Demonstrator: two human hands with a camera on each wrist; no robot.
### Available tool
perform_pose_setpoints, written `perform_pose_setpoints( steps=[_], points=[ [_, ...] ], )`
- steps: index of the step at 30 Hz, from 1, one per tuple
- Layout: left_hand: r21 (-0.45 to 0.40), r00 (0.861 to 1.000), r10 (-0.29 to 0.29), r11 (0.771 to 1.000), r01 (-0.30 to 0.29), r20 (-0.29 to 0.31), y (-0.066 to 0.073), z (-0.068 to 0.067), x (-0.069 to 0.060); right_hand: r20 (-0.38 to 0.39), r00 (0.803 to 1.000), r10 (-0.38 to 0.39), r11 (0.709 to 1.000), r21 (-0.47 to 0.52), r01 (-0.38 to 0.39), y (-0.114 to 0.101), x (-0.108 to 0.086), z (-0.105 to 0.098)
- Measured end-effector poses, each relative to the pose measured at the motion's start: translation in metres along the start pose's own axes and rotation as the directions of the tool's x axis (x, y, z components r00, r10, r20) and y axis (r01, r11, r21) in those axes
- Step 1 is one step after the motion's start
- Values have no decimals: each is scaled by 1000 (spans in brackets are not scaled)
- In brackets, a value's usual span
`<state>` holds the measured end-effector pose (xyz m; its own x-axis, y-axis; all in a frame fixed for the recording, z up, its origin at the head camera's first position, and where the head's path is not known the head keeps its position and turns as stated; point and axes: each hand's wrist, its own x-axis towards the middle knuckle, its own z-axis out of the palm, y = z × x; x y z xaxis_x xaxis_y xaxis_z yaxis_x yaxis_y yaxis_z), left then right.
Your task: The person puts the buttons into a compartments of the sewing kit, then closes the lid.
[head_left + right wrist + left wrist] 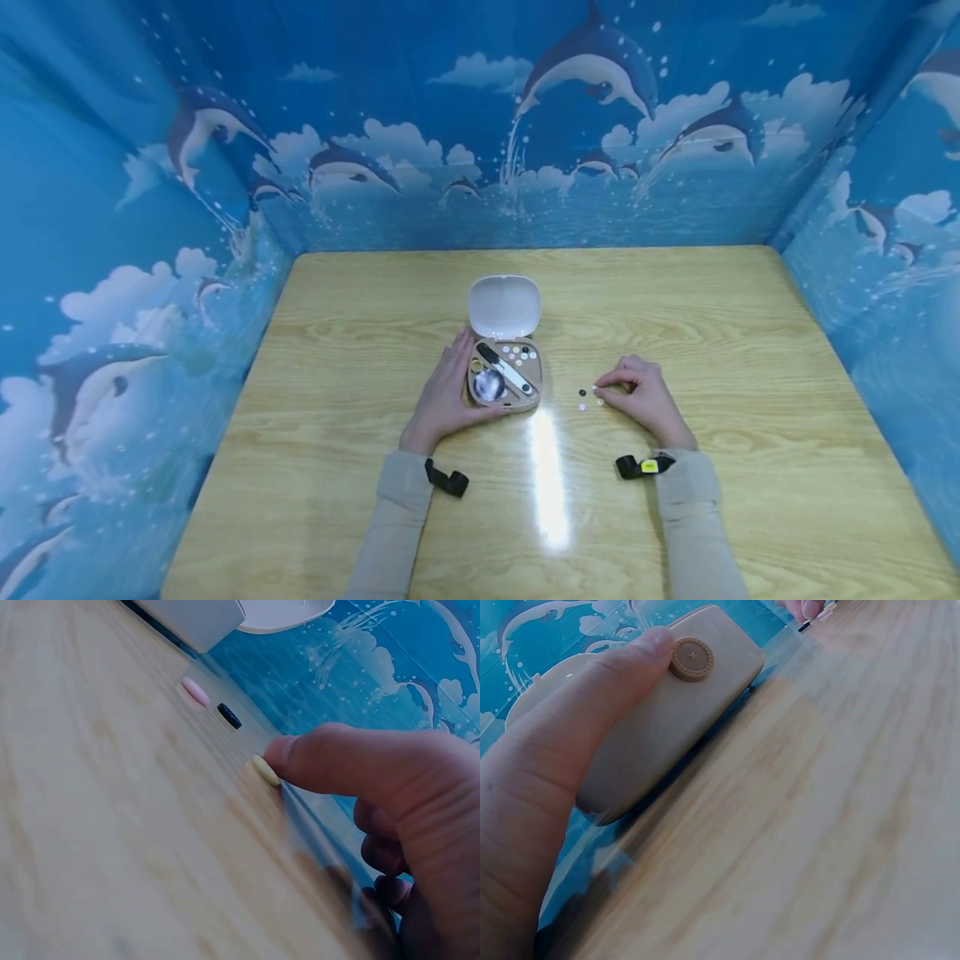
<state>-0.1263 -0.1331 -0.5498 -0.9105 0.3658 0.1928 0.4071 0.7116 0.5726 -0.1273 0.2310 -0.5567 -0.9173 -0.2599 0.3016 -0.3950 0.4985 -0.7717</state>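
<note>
An opened beige sewing kit case point(536, 398) stands on the table with its white lid point(504, 306) raised. Along its left side lie the fingers of my left hand point(447, 392), quite straight, while the thumb point(592, 697) reaches across the front beside a round ribbed catch point(694, 658). To the right of the case, my right hand point(643, 398) pinches a tiny white button point(596, 387) between thumb and forefinger; the fingertips mostly hide it. A black button point(582, 392), a pink button point(582, 407) and a yellow button point(265, 771) lie close by.
Inside the case are a black-and-white tool point(506, 369), several buttons point(516, 350), a shiny silver round thing point(489, 385) and a small gold round thing point(477, 365). Blue dolphin curtains point(390, 200) stand behind the wooden table point(360, 333) and at both sides.
</note>
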Motion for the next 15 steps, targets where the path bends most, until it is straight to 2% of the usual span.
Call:
perform_pose_setpoints(
  steps=[15],
  points=[
    [10,1000,-2,1000,2,-6,-2,2,0,-9,999,34,999,-4,-34,-9,7,-2]
  ],
)
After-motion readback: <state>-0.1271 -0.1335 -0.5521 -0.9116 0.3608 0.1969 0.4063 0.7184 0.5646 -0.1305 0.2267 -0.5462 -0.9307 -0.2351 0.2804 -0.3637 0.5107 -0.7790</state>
